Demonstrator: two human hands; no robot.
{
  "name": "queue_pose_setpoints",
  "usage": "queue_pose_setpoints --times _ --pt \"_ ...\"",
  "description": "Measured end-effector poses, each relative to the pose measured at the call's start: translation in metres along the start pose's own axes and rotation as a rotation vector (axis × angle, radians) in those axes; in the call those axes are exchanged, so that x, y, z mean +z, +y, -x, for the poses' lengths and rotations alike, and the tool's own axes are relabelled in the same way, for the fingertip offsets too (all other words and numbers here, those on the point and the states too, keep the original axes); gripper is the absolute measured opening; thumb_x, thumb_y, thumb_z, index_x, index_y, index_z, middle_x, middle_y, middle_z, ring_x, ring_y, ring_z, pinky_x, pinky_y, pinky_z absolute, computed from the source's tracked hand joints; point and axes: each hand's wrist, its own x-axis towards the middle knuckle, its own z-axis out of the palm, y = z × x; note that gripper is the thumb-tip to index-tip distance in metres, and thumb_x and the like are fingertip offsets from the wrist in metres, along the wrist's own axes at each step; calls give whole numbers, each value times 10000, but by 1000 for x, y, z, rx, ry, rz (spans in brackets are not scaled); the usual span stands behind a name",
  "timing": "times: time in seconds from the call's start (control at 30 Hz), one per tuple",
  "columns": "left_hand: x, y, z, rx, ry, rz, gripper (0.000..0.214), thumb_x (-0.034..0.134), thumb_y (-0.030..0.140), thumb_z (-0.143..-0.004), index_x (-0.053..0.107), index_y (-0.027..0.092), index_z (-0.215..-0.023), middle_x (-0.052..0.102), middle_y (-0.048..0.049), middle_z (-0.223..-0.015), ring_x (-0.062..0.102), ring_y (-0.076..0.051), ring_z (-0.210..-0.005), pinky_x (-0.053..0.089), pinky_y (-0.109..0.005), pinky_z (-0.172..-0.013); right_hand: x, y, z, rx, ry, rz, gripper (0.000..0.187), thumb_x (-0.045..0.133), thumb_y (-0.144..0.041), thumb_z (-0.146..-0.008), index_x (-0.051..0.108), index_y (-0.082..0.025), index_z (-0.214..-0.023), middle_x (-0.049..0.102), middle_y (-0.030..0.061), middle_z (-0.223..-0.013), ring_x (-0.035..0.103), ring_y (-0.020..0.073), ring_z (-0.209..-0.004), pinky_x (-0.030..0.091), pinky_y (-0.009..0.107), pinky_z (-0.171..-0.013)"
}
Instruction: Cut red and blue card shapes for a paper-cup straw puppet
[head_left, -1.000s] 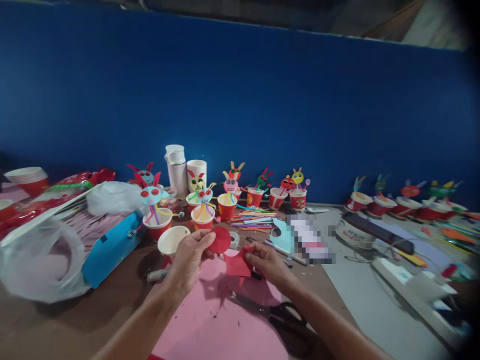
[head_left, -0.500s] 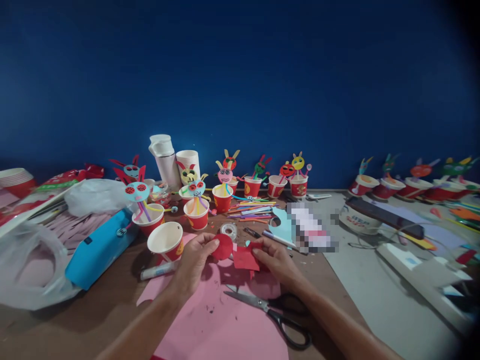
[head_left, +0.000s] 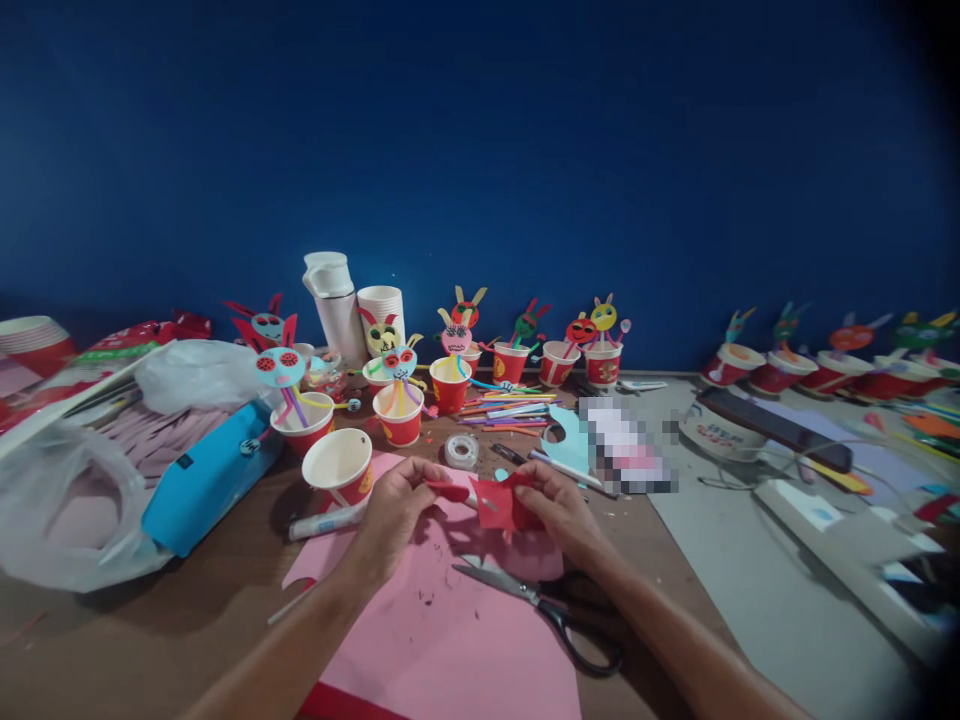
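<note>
The red circle [head_left: 448,491], which earlier faced the camera flat beside the fingertips, is now turned edge-on, a thin red sliver pinched in the fingers of the left hand [head_left: 394,520]. The hands have drawn closer, the sliver's tip almost reaching the red paper [head_left: 499,503]. That paper, lying flatter before, now stands bunched and more upright against the fingers of the right hand [head_left: 559,520]. The tape roll [head_left: 461,451], earlier partly overlapped by the circle, now shows whole just beyond the fingers.
</note>
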Motion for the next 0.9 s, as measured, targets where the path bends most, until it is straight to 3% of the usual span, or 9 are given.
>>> queue_pose_setpoints --times 0.07,0.13,0.2,0.3,0.4,0.6,0.8,0.9 --pt "0 1 5 287 33 -165 70 489 112 -647 523 173 -657 601 -60 -892 574 -168 -777 452 -280 -649 1 0 1 -39 7 -11 86 521 -241 -746 484 -188 -802 534 -59 -561 470 76 -449 353 178 -436" --pt "0 1 10 550 63 -310 141 470 59 -645 538 182 -632 567 -68 -1007 531 -197 -923 417 -333 -795 2 0 2 -84 25 0 68 517 -224 -747 479 -188 -790 539 -50 -596 485 80 -487 366 182 -464" --pt "-2 0 14 687 64 -384 187 457 37 -666 551 199 -658 538 -67 -1067 506 -208 -964 408 -351 -814 2 1 2 -120 48 16 62 516 -222 -750 477 -187 -784 529 -45 -608 489 88 -519 374 188 -485" --pt "-4 -4 16 776 66 -434 193 463 38 -684 549 210 -676 530 -68 -1073 495 -219 -977 415 -350 -790 2 2 3 -131 65 21 69 513 -237 -753 470 -190 -780 506 -44 -603 478 93 -521 370 195 -488" --pt "-5 -10 13 817 28 -469 207 473 26 -676 546 215 -724 559 -73 -1003 518 -212 -916 415 -347 -768 3 4 2 -121 85 15 84 520 -245 -742 464 -187 -767 485 -41 -612 455 88 -510 351 192 -472" --pt "-3 -16 12 725 -245 -611 202 438 73 -741 581 207 -789 575 -52 -686 521 -166 -657 421 -281 -609 7 7 -2 -109 127 -15 62 485 -227 -759 439 -185 -765 435 -56 -579 396 72 -477 313 179 -444" --pt "-7 -17 6 617 -295 -710 244 449 131 -776 606 224 -939 605 -47 -741 547 -152 -674 434 -243 -612 7 10 -3 -153 167 140 37 461 -215 -779 458 -189 -805 460 -50 -583 414 86 -486 342 191 -463" --pt "-7 -17 4 569 -247 -704 217 462 151 -777 616 224 -911 600 -42 -717 546 -144 -640 431 -225 -580 7 11 -2 -152 180 186 62 451 -233 -794 463 -192 -839 473 -41 -593 438 99 -504 359 202 -474"
